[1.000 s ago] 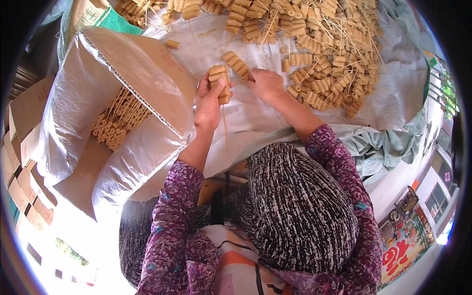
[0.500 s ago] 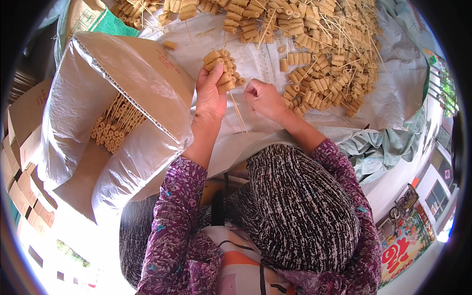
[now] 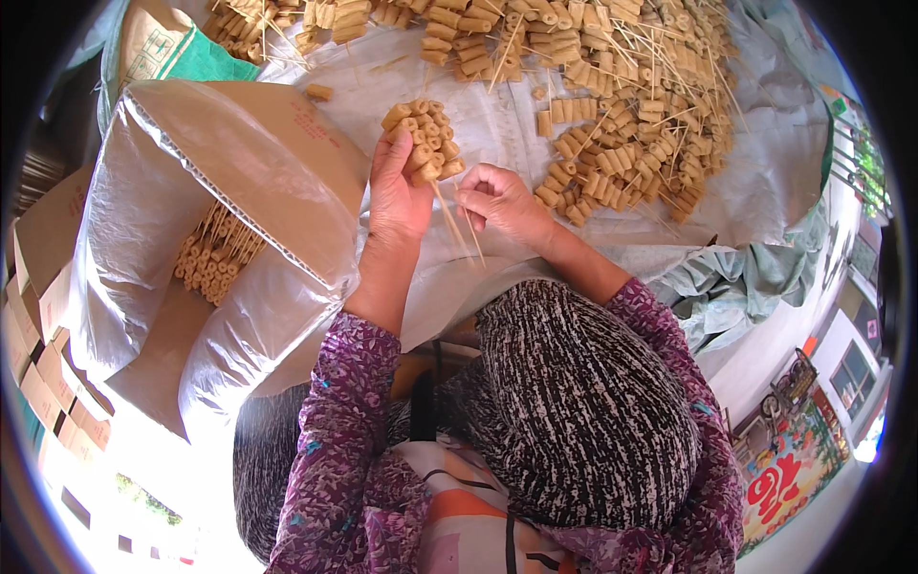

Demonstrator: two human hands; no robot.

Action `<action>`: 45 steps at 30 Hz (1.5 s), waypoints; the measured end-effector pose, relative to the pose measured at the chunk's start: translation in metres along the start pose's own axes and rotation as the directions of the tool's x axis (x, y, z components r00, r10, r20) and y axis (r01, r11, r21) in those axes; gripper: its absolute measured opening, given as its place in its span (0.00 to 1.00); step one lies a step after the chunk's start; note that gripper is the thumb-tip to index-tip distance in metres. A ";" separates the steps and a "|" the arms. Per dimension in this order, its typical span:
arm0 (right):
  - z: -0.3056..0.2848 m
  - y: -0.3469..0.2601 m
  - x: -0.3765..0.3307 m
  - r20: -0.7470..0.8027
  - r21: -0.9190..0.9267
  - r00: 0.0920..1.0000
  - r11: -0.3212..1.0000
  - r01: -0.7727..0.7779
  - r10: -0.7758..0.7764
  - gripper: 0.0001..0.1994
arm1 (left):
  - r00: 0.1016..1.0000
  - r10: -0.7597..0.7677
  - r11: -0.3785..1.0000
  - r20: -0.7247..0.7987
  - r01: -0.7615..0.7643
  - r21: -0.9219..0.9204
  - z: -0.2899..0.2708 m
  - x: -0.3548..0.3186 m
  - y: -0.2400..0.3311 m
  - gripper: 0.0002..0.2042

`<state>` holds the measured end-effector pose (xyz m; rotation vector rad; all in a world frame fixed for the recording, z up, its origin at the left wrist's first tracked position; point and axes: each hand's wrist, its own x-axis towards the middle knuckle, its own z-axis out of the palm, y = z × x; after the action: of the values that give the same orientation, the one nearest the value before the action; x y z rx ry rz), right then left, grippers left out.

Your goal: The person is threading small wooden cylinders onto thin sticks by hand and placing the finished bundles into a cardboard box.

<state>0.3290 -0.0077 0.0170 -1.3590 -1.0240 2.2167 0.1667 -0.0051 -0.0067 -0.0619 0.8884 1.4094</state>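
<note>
My left hand [image 3: 400, 191] is closed around a bunch of skewers [image 3: 427, 143] threaded with short, tan, hollow rolls. The rolls sit at the top, and bare sticks point down toward my lap. Close beside it, my right hand [image 3: 502, 199] pinches a thin stick [image 3: 472, 230] near the bunch's lower ends. Whether that stick belongs to the bunch, I cannot tell. Beyond my hands, a large heap of similar skewers [image 3: 622, 143] lies on a pale sheet [image 3: 488, 124].
At my left stands an open cardboard box [image 3: 249, 143] lined with clear plastic [image 3: 124, 287], with stacked skewers [image 3: 215, 258] inside. A single loose roll [image 3: 318, 93] lies behind it. A green and tan sack [image 3: 191, 53] is at the far left. My knee [image 3: 583, 402] is below my right forearm.
The bunch in my left hand has turned, so more roll ends face me. My right hand has moved down and left and now pinches a stick. The view has shifted slightly.
</note>
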 end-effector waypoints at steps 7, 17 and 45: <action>0.003 0.005 -0.003 -0.001 -0.069 1.000 0.998 -0.001 0.001 0.05 | 0.968 -0.248 0.965 0.031 0.243 0.099 -0.001 0.004 0.009 0.23; -0.120 -0.044 0.001 -0.213 -0.939 0.826 -0.126 -0.321 -0.521 0.14 | 0.978 -0.206 0.976 0.031 0.203 0.074 -0.002 0.003 0.018 0.22; 0.011 -0.031 0.019 -0.373 -0.003 0.911 0.983 0.186 -0.174 0.16 | 0.992 -0.090 0.996 0.091 0.086 0.038 0.018 -0.017 0.016 0.26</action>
<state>0.3084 0.0206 0.0305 -1.5276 -0.9253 1.7452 0.1636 -0.0061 0.0229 -0.0099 0.8228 1.3045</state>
